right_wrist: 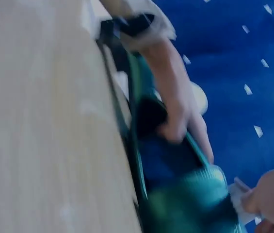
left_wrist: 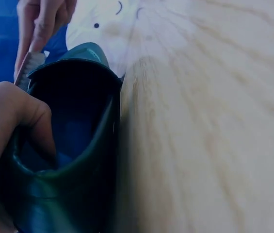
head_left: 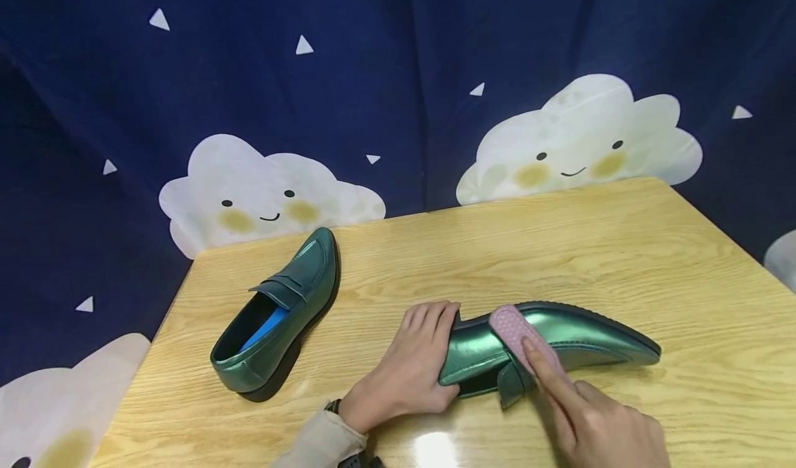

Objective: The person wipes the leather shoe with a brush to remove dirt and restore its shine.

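A shiny green loafer [head_left: 560, 330] lies on its side on the wooden table, toe toward the right. My left hand [head_left: 413, 368] grips it at the heel; in the left wrist view the thumb [left_wrist: 40, 124] reaches inside the shoe opening and the fingers are hidden behind the side. My right hand [head_left: 600, 413] holds a pink brush [head_left: 525, 340] with the index finger laid along its back. Pale bristles show in the left wrist view, against the side of the loafer near the strap. The right wrist view is blurred.
A matching green loafer [head_left: 280, 316] with a blue insole stands upright on the left of the table [head_left: 398, 267]. Behind the table hangs a dark blue curtain [head_left: 398, 74] with smiling clouds and white triangles.
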A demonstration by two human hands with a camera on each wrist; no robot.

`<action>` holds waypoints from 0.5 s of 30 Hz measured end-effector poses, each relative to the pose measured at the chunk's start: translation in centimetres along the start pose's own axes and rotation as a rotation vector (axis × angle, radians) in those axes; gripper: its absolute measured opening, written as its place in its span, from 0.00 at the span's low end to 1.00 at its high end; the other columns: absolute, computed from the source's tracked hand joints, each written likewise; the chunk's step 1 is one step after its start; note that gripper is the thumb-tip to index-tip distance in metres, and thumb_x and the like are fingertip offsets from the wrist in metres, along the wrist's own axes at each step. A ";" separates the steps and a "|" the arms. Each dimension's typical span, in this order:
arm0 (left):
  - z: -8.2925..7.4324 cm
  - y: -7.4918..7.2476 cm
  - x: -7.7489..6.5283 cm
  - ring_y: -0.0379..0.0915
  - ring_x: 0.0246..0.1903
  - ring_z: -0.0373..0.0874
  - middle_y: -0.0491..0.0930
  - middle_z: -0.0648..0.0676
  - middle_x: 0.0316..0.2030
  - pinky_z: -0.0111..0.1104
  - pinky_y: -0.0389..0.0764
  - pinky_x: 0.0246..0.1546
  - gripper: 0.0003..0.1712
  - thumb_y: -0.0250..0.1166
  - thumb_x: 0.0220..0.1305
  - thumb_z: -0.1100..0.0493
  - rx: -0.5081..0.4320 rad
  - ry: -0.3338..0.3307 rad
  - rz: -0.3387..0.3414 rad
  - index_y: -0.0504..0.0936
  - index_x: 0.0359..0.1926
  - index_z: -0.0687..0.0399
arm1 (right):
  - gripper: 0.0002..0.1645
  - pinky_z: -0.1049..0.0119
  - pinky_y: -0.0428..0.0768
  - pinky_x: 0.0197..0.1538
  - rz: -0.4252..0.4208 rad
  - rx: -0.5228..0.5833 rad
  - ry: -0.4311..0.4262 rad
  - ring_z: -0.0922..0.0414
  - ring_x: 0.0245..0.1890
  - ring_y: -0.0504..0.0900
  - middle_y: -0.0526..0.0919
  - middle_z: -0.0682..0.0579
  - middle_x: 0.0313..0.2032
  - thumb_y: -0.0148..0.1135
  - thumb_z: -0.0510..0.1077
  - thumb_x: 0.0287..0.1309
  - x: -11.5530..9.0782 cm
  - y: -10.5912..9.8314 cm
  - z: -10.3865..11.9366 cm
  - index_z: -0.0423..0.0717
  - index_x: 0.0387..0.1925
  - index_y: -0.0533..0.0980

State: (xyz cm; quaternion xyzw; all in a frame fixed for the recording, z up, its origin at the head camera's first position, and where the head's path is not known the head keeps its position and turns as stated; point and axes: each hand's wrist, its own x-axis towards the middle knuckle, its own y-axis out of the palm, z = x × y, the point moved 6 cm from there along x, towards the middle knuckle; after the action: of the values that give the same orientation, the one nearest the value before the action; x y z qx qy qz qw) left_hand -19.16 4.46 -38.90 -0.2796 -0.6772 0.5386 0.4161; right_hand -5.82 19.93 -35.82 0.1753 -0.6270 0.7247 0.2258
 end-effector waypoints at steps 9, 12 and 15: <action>-0.1 0.0 -0.1 0.58 0.62 0.50 0.62 0.60 0.63 0.44 0.57 0.66 0.60 0.67 0.38 0.44 -0.009 -0.013 0.030 0.52 0.70 0.64 | 0.30 0.65 0.48 0.15 -0.040 -0.017 0.191 0.63 0.10 0.48 0.58 0.59 0.08 0.33 0.68 0.69 0.3 -1.4 -2.7 0.69 0.66 0.67; -0.2 0.0 -0.1 0.57 0.62 0.50 0.61 0.60 0.63 0.44 0.57 0.66 0.60 0.67 0.38 0.44 -0.013 -0.016 0.031 0.52 0.70 0.64 | 0.38 0.67 0.47 0.15 -0.087 -0.015 0.194 0.65 0.10 0.45 0.51 0.61 0.09 0.21 0.71 0.67 0.1 -1.5 -3.3 0.67 0.66 0.67; -0.1 0.0 -0.2 0.58 0.61 0.50 0.62 0.60 0.62 0.44 0.58 0.66 0.60 0.68 0.37 0.44 -0.007 -0.022 0.018 0.52 0.70 0.64 | 0.34 0.70 0.47 0.15 -0.075 0.034 0.088 0.70 0.11 0.44 0.50 0.66 0.11 0.28 0.68 0.69 -0.1 -0.6 -1.7 0.66 0.65 0.69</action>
State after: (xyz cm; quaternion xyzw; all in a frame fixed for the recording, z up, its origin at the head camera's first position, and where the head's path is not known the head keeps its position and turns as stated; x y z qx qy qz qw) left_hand -19.01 4.34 -38.91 -0.2812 -0.6811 0.5430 0.4027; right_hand -5.31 21.69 -35.66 0.1706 -0.5970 0.7334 0.2770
